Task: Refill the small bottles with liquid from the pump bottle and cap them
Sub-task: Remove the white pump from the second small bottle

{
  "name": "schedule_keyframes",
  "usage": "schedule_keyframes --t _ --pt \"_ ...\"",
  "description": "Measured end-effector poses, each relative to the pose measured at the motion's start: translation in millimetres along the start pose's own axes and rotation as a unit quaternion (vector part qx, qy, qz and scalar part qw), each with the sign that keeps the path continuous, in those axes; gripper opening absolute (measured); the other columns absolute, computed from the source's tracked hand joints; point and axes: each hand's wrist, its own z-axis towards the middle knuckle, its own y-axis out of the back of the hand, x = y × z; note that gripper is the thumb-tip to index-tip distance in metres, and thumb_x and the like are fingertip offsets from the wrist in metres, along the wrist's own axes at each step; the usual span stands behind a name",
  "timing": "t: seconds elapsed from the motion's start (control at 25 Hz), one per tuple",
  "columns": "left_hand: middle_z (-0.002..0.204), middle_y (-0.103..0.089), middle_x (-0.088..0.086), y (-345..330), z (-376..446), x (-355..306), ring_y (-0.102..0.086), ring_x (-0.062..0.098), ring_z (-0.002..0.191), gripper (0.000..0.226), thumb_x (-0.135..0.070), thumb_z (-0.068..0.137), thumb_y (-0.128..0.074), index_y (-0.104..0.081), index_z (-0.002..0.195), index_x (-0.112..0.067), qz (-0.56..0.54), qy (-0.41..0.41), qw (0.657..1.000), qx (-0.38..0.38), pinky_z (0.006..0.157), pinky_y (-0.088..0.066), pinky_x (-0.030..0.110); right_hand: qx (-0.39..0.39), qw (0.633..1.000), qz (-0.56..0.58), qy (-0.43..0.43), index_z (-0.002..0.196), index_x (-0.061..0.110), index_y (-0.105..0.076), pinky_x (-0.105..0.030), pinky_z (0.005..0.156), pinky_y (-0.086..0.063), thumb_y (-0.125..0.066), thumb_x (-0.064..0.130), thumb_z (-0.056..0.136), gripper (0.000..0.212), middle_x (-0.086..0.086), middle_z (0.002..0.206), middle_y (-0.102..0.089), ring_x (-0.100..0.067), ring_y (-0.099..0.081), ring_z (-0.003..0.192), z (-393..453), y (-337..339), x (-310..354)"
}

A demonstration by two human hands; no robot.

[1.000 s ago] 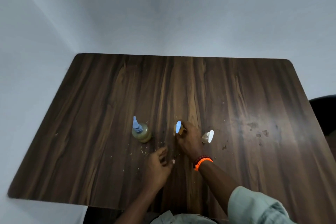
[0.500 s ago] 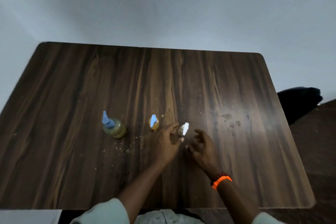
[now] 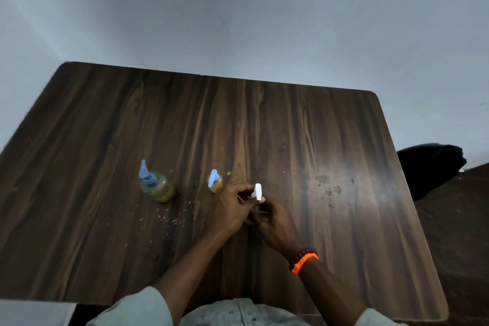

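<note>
Dark wood-grain counter (image 3: 330, 140) against a pale wall, crumbs scattered near the middle. Pump bottle (image 3: 156, 184) upright at left, blue-capped small bottle (image 3: 214, 182) just right of it, standing free. White-capped small bottle (image 3: 257, 192) gripped between left hand (image 3: 232, 209) and right hand (image 3: 275, 222), fingers of both curled round it, body mostly hidden. Likely uncapping; could slip or tip and spill if twisted too hard. Half a second ago only approached, right hand apart and loosely curled; now closed in.

Two bottles (image 3: 156, 185) (image 3: 214, 182) (upright) block the table's (image 3: 344, 140) left.
</note>
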Motion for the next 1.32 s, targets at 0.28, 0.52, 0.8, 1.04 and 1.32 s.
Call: schedule_keyframes --t 0.28,0.52,0.8,1.04,1.32 --pt "0.083 -0.079 -0.003 23.3 -34.2 -35.8 -0.074 -0.001 0.077 0.033 -0.03 0.078 -0.097 -0.078 0.094 -0.009 -0.062 0.067 0.992 -0.081 0.071 -0.059 0.015 0.027 0.997 0.022 0.065 0.117 0.032 -0.067 -0.016 0.068 -0.059 -0.061 0.027 0.103 0.016 0.022 0.097 -0.076 -0.002 -0.075 0.089 -30.0 4.3 36.1" --pt "0.119 -0.083 0.013 66.2 -51.3 -37.2 -0.08 0.022 0.113 0.027 -0.008 0.095 -0.076 -0.079 0.119 0.004 -0.275 0.053 0.951 0.129 0.104 -0.063 0.035 0.124 0.981 0.148 0.037 0.112 0.009 -0.074 -0.053 0.079 -0.062 -0.07 0.021 0.098 0.018 -0.019 0.1 -0.077 -0.038 -0.075 0.093 -42.3 21.5 58.1" --pt "0.11 -0.084 0.015 58.5 -57.1 -33.8 -0.08 0.032 0.108 0.026 -0.029 0.09 -0.086 -0.081 0.107 -0.01 -0.268 0.092 0.958 0.05 0.089 -0.061 0.035 0.073 0.989 0.117 0.047 0.12 0.01 -0.073 -0.049 0.075 -0.065 -0.071 0.014 0.096 0.025 -0.011 0.098 -0.08 -0.03 -0.077 0.086 -53.7 1.8 84.0" --pt "0.143 -0.068 0.029 82.9 -59.1 -21.7 -0.063 0.044 0.138 0.04 -0.027 0.11 -0.056 -0.071 0.138 -0.003 -0.373 0.06 0.901 0.211 0.117 -0.048 0.055 0.211 0.926 0.308 -0.053 0.117 -0.004 -0.072 -0.039 0.072 -0.062 -0.071 0.021 0.091 0.036 -0.026 0.11 -0.075 -0.032 -0.074 0.092 -49.3 19.3 86.8" --pt "0.1 -0.081 0.026 62.8 -57.9 -35.8 -0.077 0.031 0.088 0.031 -0.016 0.08 -0.095 -0.073 0.092 0.002 -0.233 0.088 0.968 -0.023 0.077 -0.063 0.038 0.109 0.988 0.09 0.057 0.103 0.009 -0.073 -0.044 0.062 -0.063 -0.072 0.021 0.097 0.014 -0.013 0.083 -0.075 -0.03 -0.075 0.073 -49.8 6.4 83.6"
